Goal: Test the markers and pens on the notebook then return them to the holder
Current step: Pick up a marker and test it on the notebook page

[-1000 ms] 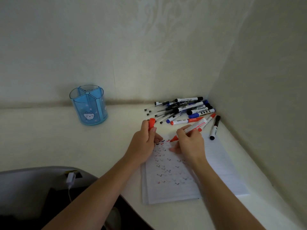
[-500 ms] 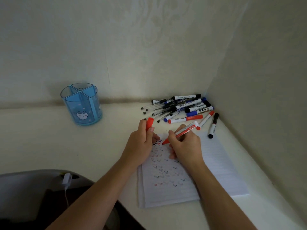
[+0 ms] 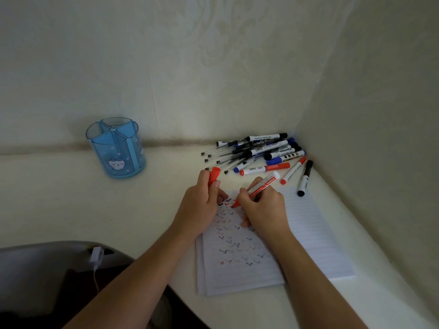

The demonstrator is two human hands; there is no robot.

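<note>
Two closed grips: right hand pinches the red marker, tip on the notebook; left hand holds a red cap.

White plug (cable hanging) beside grey surface.

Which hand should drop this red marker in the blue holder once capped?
Probably left: the left hand, holding the red cap, is nearer the blue holder than the right hand gripping the red marker.
</note>
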